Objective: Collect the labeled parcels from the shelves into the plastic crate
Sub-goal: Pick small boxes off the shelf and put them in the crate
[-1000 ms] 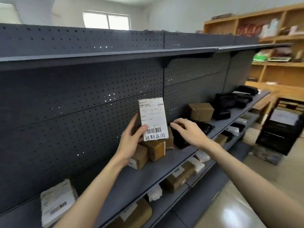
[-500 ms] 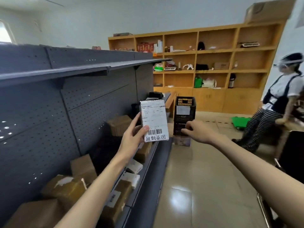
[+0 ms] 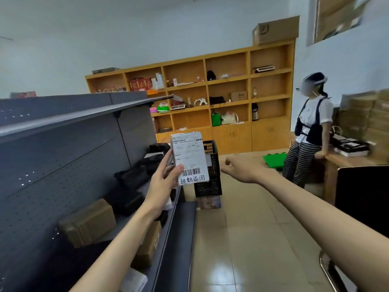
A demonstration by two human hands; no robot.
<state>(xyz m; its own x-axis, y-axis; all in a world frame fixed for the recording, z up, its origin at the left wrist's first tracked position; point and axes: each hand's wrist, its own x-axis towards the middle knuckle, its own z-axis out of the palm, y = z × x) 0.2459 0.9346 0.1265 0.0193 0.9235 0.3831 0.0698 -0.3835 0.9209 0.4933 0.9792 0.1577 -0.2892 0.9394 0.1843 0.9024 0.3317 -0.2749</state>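
Parcel: a white-labelled parcel [image 3: 189, 157] is held upright in the air. Its label faces the camera, with a barcode and handwritten characters along the lower edge.
Left hand: the left hand [image 3: 163, 182] grips the parcel at its lower left corner, thumb on the label beside the barcode and fingers behind the left edge.
Right hand: the right hand [image 3: 240, 169] is stretched forward palm down, fingers loosely spread and holding nothing. It is right of the parcel and apart from it.
Crate: the black plastic crate [image 3: 211, 186] stands on a small pale box [image 3: 210, 202] at the far end of the shelving. The parcel hides its upper left part.
Change: a second ago both hands were at the shelf, the right among dark packages. Half a second ago the crate showed clear to the right of the parcel, with the right fingers across it. Now it lies behind the parcel and those fingertips are just right of it. The left hand's hold is the same.
Shelving edge: grey shelving [image 3: 84, 165] runs along the left, its shelf lip just beside the left forearm. It carries a cardboard box [image 3: 88, 222] and black bags [image 3: 134, 175].
Open room: a strip of tiled floor [image 3: 252, 228] runs to the crate between the shelving and a dark chair [image 3: 362, 197].
Beyond: another person [image 3: 309, 131] leans on a worktop [image 3: 336, 160], well apart from the crate.
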